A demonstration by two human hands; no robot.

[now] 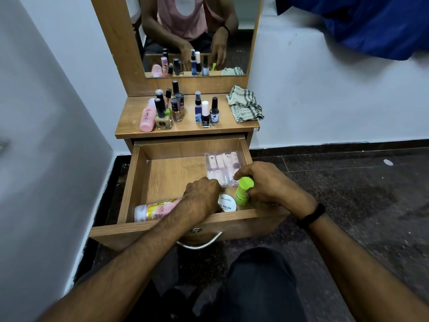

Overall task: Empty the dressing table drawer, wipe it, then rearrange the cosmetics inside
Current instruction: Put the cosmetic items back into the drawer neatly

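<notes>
1. left hand [202, 196] is hanging knuckles-up inside the open drawer [130, 182], with its fingers curling down toward the near edge of the clear case [222, 163]. the back of the hand is hiding the fingertips, so it cannot be told whether they are pinching anything.
2. right hand [267, 184] is gripping the green bottle [243, 190], with the thumb curling over the cap and the fingers wrapping the far side. the bottle is standing roughly upright near the drawer's front right corner.
3. a black wristband [312, 216] is sitting on the right wrist.
4. the clear case is lying flat against the drawer's right wall, toward the back, and is holding rows of small pale pink bottles.
5. a white round tin [228, 203] lettered "zudio nail polish" is lying flat by the front wall, between the two hands and just beside the green bottle.
6. a pink and yellow bottle [155, 211] is lying on its side along the front left of the drawer, with one end passing under the left wrist.
7. on the tabletop [220, 129] above, a pink bottle [147, 117] is sitting at the left edge of a cluster of nail polish bottles [176, 108].
8. apart to the right, a blue spray bottle [198, 108], a white-capped bottle [205, 115] and a black-capped bottle [214, 111] are standing close together.
9. a checked cloth [245, 104] is lying crumpled at the tabletop's right end.
10. the mirror [243, 19] is reflecting the bottles and both hands.
</notes>
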